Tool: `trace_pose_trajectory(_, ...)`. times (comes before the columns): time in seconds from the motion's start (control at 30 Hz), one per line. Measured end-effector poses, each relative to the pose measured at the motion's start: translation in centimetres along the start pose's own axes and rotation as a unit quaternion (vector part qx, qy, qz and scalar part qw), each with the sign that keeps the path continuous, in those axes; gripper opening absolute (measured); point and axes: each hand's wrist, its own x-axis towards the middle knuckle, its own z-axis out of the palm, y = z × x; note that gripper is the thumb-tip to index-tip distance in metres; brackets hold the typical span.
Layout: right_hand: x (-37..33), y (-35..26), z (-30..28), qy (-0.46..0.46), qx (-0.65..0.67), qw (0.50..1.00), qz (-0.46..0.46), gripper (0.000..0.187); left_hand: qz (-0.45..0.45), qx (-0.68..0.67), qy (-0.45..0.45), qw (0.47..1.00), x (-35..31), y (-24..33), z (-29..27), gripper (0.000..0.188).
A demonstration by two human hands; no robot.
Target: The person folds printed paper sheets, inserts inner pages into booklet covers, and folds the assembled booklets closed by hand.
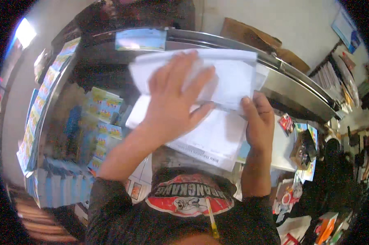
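Left hand [174, 100] lay spread flat on white papers [229, 77]; right hand [258, 120] pinched their edge. Yellow-and-blue packages [104, 104] sat under the glass counter [299, 87] at left.

The left hand [174, 96] lies flat, palm down and fingers spread, atop the white paper sheet [233, 77]; the right hand [259, 122] grips that sheet's lower right edge, thumb uppermost; both forearms rise from below.

White sheets of paper [229, 77] are seen under the left hand [172, 102], plain with faint black print at the lower edge. Left of that hand, yellow-and-blue packets [104, 104] are shown; below it, a black shirt [184, 204] with a red-and-white emblem.
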Motion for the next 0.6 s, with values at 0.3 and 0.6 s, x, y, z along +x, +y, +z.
trace_pose_trajectory(0.3, -2.8, -0.1, 6.2, -0.346, 0.035, 0.93, 0.122, 0.049, -0.439, -0.181, -0.208, 0.855, -8.7, -4.7, -11.4, 0.05)
trace_pose_trajectory(0.6, -4.8, 2.2, 6.7, -0.406, -0.021, 0.912, 0.049, 0.078, -0.528, -0.38, 0.3, 0.698, -19.5, -0.9, -13.8, 0.037)
